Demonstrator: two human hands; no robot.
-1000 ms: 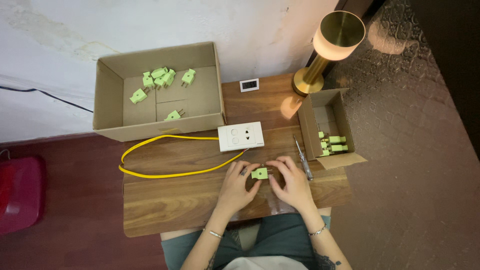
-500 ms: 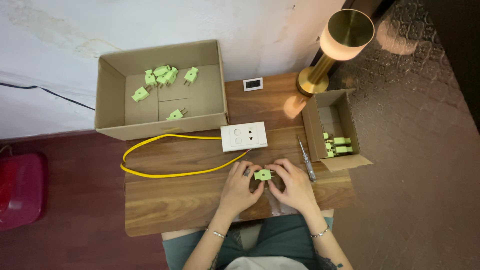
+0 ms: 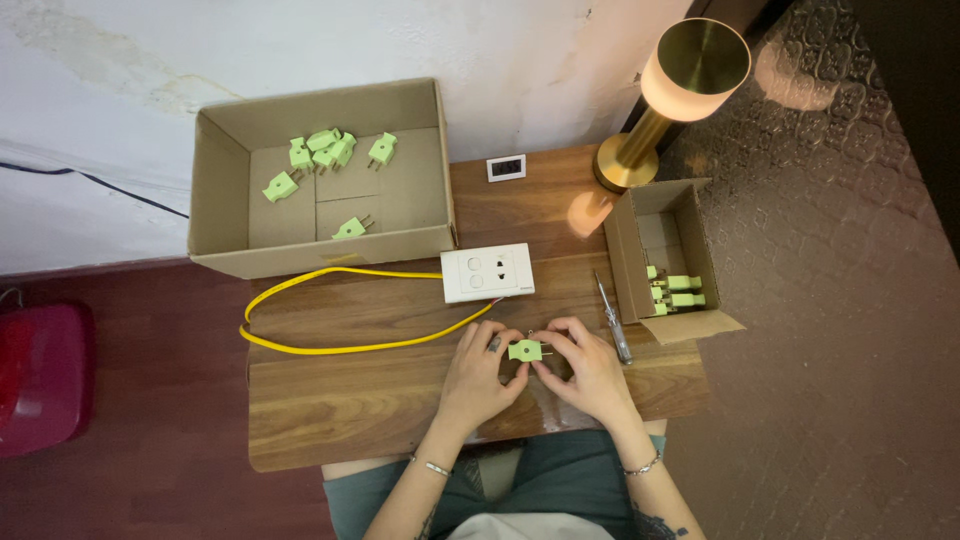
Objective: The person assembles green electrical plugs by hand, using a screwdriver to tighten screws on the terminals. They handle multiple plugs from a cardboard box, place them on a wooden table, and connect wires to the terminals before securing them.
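A light green plug [image 3: 524, 350] is pinched between both hands just above the wooden table [image 3: 350, 400]. My left hand [image 3: 482, 375] grips its left side and my right hand [image 3: 583, 368] grips its right side, where the metal prongs stick out. A white socket plate [image 3: 487, 272] lies just behind the hands, joined to a looping yellow cable [image 3: 330, 345]. A screwdriver [image 3: 612, 315] rests right of my right hand.
A large cardboard box [image 3: 215, 185] at the back left holds several green plugs [image 3: 325, 150]. A small cardboard box [image 3: 625, 240] at the right holds a few more plugs [image 3: 677, 290]. A brass lamp [image 3: 680, 85] and a small white display [image 3: 506, 167] stand behind. A red object [image 3: 40, 375] sits on the floor at left.
Both hands keep hold of the green plug in the same place; only small finger shifts. The view has moved slightly.
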